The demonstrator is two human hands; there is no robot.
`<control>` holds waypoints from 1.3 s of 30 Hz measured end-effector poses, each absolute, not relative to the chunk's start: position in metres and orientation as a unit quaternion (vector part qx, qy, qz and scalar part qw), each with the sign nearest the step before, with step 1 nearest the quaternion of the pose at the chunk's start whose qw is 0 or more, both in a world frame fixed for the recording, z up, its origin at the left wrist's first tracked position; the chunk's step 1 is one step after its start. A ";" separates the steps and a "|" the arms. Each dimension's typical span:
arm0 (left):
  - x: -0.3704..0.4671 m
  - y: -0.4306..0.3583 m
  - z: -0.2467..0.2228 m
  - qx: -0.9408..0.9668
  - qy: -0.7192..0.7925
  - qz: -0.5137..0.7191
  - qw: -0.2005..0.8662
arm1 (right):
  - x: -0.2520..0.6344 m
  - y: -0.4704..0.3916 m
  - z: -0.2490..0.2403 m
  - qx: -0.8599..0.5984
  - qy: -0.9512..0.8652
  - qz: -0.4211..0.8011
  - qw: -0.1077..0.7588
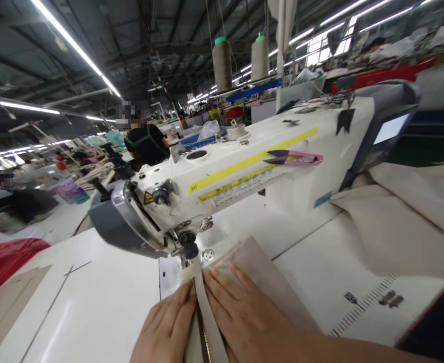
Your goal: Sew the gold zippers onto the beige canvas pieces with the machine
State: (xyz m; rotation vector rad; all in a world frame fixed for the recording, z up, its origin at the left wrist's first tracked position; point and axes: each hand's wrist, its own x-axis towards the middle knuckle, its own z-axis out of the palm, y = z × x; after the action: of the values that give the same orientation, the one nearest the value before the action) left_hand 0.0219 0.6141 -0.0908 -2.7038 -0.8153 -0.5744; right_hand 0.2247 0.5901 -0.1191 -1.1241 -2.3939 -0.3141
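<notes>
A beige fabric piece (267, 272) lies on the sewing machine bed, with a pale narrow strip (207, 312) running along it up to the presser foot (187, 259). My left hand (169, 322) rests flat on the fabric left of the strip, fingers stretched forward and spread a little. To the strip's right, my right hand (240, 312) presses on the fabric with its fingers apart. Both sets of fingertips are just in front of the needle area. A dark line with a metallic gleam shows between the hands.
The white sewing machine (244, 166) spans the view, with pink-handled snips (293, 157) on its arm. More beige fabric (407, 222) lies at right. A red bag (10, 262) sits at left. Beyond the machine is a person in a black top (146, 143).
</notes>
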 end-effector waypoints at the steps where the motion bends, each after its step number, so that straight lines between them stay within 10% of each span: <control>1: 0.022 0.614 -0.088 -0.933 -0.276 -0.190 0.129 | 0.225 0.589 -0.122 -0.405 -0.872 -0.134 0.240; 12: 0.031 0.622 -0.107 -0.877 -0.334 -0.292 0.185 | 0.226 0.608 -0.131 -0.347 -0.858 -0.279 0.254; 39: 0.031 0.639 -0.098 -0.916 -0.307 -0.246 0.080 | 0.234 0.618 -0.117 -0.360 -0.903 -0.135 0.192</control>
State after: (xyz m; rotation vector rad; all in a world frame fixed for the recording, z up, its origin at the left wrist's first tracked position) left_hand 0.0312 0.6394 -0.0976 -2.7405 -0.9174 -0.7364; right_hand 0.2336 0.6181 -0.1171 -1.0111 -2.5358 -0.3778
